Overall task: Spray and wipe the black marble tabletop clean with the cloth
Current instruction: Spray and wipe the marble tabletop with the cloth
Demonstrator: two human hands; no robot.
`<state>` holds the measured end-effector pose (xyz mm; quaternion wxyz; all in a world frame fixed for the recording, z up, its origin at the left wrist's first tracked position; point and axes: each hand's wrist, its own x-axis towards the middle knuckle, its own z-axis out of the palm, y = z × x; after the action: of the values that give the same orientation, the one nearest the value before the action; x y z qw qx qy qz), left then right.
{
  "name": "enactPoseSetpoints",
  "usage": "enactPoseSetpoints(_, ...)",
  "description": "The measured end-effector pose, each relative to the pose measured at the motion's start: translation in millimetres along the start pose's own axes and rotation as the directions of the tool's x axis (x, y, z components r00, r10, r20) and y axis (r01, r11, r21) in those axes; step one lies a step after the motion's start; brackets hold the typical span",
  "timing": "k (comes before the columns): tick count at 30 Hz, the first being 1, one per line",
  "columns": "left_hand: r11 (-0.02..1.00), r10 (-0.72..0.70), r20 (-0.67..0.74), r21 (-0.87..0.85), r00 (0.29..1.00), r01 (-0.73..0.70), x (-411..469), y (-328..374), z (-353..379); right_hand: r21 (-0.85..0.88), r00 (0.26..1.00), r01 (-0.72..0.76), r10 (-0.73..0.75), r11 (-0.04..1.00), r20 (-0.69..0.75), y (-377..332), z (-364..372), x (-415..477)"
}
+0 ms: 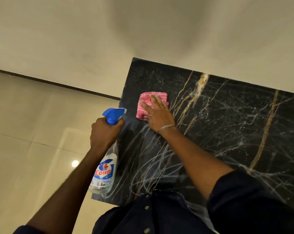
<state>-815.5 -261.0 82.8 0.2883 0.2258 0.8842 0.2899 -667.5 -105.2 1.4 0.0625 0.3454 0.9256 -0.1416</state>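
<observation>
On the black worktop (227,132), my right hand (157,115) lies flat, fingers spread, on the soft cloth (148,102); my left hand (104,132) is clamped round the bottle (105,169) neck.

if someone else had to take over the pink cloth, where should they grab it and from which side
Probably the far edge of the pink cloth, coming from the wall side. The right hand lies flat over its near half, and the cloth is bunched, so its exposed far folds give the fingers something to pinch.

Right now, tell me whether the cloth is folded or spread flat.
Folded. The pink cloth lies bunched in layers on the tabletop, pressed under the right hand.
</observation>
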Motion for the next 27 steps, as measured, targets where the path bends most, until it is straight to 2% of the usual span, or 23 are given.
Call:
enactPoseSetpoints(4,1.0,-0.003,0.006,0.013,1.0,0.003,-1.9,-0.6,2.5,0.003,0.998,-0.066,0.066,0.998,-0.021,22.9,-2.1,-26.4)
enactPoseSetpoints(8,1.0,-0.022,0.007,0.002,1.0,0.022,-9.7,-7.6,1.6,-0.006,0.993,-0.12,0.12,0.993,0.0,0.6,-1.7,-17.9)
enactPoseSetpoints(17,0.999,-0.052,-0.048,-0.016,0.997,0.052,-27.1,-17.6,-5.6,-0.17,0.993,0.06,-0.04,0.984,0.115,-105.6,-4.3,43.7)
enactPoseSetpoints(23,0.998,-0.051,-0.02,-0.036,0.998,0.051,-29.3,-21.9,-8.2,-0.141,0.987,0.123,-0.107,0.982,0.119,-69.7,-10.7,14.6)
enactPoseSetpoints(27,0.998,-0.047,-0.001,-0.03,0.999,0.047,-31.0,-23.7,-8.1,-0.077,0.996,0.039,-0.033,0.996,0.082,-19.3,-6.5,-40.4)
